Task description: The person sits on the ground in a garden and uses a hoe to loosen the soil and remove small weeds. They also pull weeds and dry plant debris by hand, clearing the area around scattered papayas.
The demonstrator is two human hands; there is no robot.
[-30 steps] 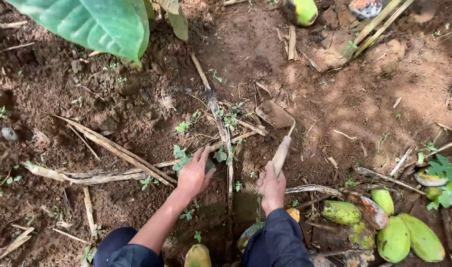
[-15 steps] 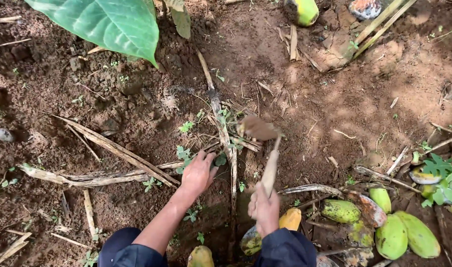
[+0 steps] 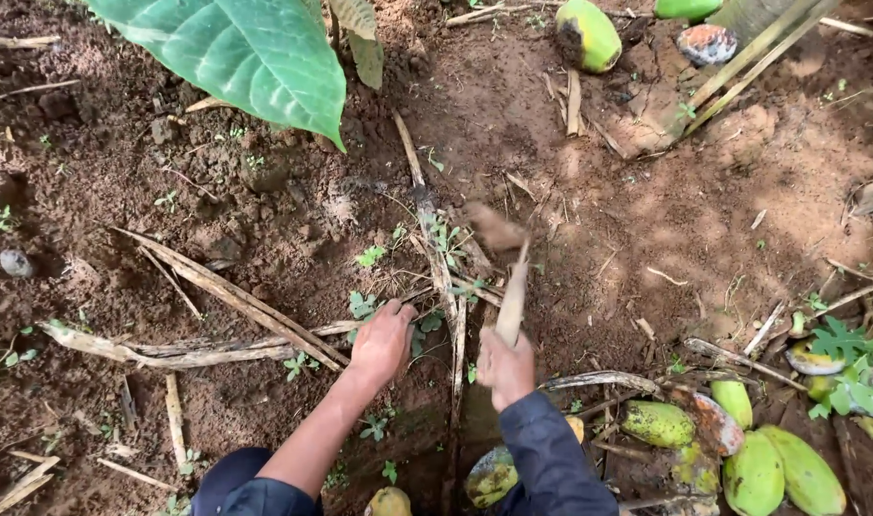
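My right hand [image 3: 505,368] grips the pale wooden handle of a small hand hoe [image 3: 510,287]. Its soil-caked blade [image 3: 495,227] is blurred and sits just above the brown soil, beside a long dry stalk [image 3: 425,205]. My left hand [image 3: 382,341] rests on the ground to the left, fingers around small green weeds [image 3: 364,306] next to crossed dry stalks. Both forearms reach forward from the bottom of the view; the right arm wears a dark blue sleeve [image 3: 549,459].
A big green leaf [image 3: 236,53] hangs over the top left. Fallen green and yellow fruits, some rotting, lie at the bottom right [image 3: 761,463] and at the top [image 3: 587,33]. Dry stalks [image 3: 221,287] and twigs are scattered over the loose soil.
The hoe has swung left and down, from a raised position at the right toward the weeds by the long stalk. My right hand followed it. My left hand stayed on the weeds.
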